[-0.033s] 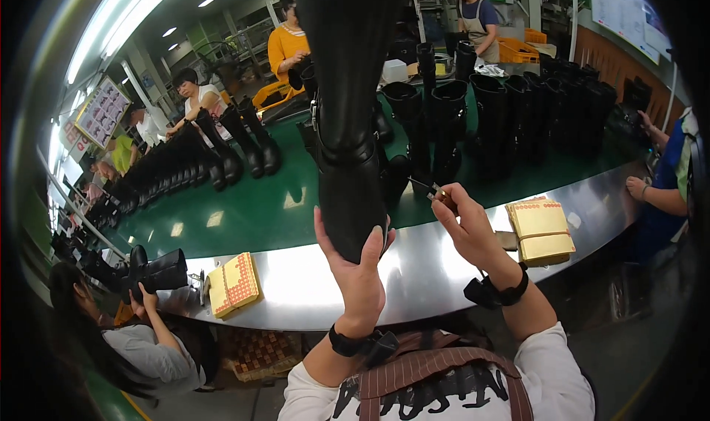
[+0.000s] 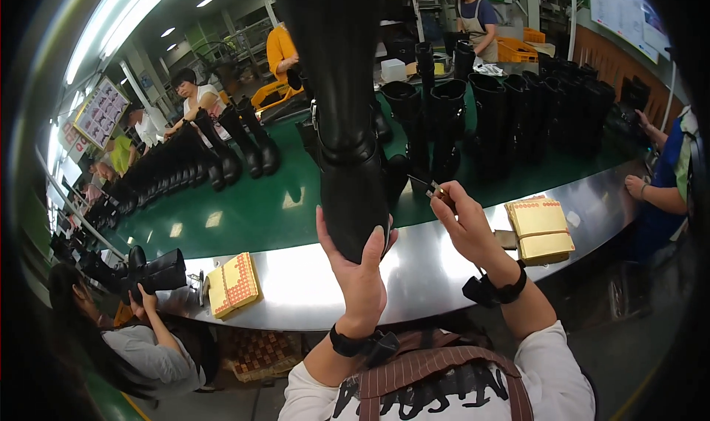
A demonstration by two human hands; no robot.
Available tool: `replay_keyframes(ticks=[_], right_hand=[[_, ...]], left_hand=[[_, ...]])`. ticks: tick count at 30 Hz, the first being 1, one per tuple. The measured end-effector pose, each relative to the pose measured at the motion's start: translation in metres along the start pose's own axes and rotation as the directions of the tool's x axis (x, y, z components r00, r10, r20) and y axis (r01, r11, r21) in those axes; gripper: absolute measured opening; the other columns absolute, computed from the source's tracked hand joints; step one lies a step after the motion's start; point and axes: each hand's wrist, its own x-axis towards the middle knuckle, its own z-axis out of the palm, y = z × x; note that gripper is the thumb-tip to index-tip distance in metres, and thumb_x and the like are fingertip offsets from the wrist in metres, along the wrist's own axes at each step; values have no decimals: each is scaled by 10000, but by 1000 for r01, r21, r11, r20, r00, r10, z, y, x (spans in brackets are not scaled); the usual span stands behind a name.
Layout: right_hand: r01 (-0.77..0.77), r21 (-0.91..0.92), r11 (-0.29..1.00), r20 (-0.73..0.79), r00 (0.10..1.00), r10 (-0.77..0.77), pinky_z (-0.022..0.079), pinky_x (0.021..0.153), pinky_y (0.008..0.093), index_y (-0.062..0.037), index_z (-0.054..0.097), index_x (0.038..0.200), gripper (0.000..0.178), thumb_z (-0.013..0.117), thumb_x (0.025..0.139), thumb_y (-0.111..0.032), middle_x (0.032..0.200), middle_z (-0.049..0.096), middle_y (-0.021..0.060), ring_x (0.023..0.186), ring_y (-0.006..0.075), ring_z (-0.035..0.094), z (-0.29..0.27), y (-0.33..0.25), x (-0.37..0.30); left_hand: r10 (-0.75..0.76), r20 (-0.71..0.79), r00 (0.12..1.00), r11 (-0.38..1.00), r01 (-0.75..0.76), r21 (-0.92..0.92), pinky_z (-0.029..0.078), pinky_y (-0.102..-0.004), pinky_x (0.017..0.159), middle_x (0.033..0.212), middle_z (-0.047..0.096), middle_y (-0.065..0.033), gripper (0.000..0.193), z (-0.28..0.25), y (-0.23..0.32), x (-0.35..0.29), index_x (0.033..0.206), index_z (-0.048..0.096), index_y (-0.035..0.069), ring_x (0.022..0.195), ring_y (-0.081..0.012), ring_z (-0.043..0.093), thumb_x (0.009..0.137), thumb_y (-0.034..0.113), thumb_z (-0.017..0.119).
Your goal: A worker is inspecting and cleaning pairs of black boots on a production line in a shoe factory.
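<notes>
A tall black leather boot [image 2: 353,199] stands up in front of me, toe toward me and shaft rising past the top edge. A metal buckle sits on its left side. My left hand [image 2: 359,273] is closed around the toe from below, thumb on top and fingers along the side. Just right of the boot, my right hand [image 2: 466,217] pinches a small tool [image 2: 441,194] with a brown and gold handle and a thin dark tip. That tip points at the boot's right side, where I cannot tell whether it touches. The fingers hide part of the handle.
Beyond the steel ledge [image 2: 318,295], a green conveyor belt [image 2: 244,206] carries many black boots [image 2: 447,118]. Bundles of yellow cards [image 2: 234,284] lie on the ledge at left and right. A co-worker [image 2: 155,339] handles a boot at left; another [image 2: 669,177] stands at right.
The boot's upper shaft has shifted slightly to the left. My right hand and the tool have barely moved. The person in orange across the belt has leaned further behind the shaft.
</notes>
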Motion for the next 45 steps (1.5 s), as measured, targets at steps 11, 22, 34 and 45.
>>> replay_keyframes(ticks=[11, 22, 34, 45], right_hand=[[-8, 357, 934, 6, 1000, 7, 385, 589, 220, -69, 531, 989, 278, 533, 1028, -345, 724, 470, -36, 659, 48, 433, 31, 28, 25], [176, 445, 878, -167, 980, -112, 331, 530, 201, -62, 551, 933, 207, 536, 1033, -243, 695, 419, -60, 602, 24, 388, 35, 32, 25], [364, -550, 751, -97, 866, -491, 384, 541, 284, -53, 614, 859, 203, 708, 907, -226, 665, 579, 31, 509, 139, 502, 29, -59, -12], [271, -765, 584, -116, 834, -539, 353, 544, 314, -99, 523, 725, 312, 667, 926, -288, 551, 572, 7, 429, 195, 506, 59, -70, 11]], left_hand=[[-160, 96, 983, 986, 163, -31, 575, -392, 920, 1319, 511, -183, 725, -2, 11, -10, 1498, 203, 107, 1131, -346, 625, 929, 196, 644], [-268, 135, 954, 938, 290, -189, 573, -413, 912, 1315, 500, -201, 767, -13, 9, -8, 1512, 158, 107, 1105, -355, 633, 924, 174, 645], [652, 83, 753, 508, -516, 690, 526, -407, 895, 1296, 530, -254, 812, -40, -50, 25, 1506, 250, 26, 1074, -349, 624, 843, 30, 720], [704, 210, 679, 290, -544, 787, 514, -432, 924, 1330, 531, -276, 790, -55, -61, 13, 1458, 338, 9, 1131, -411, 611, 794, 29, 765]])
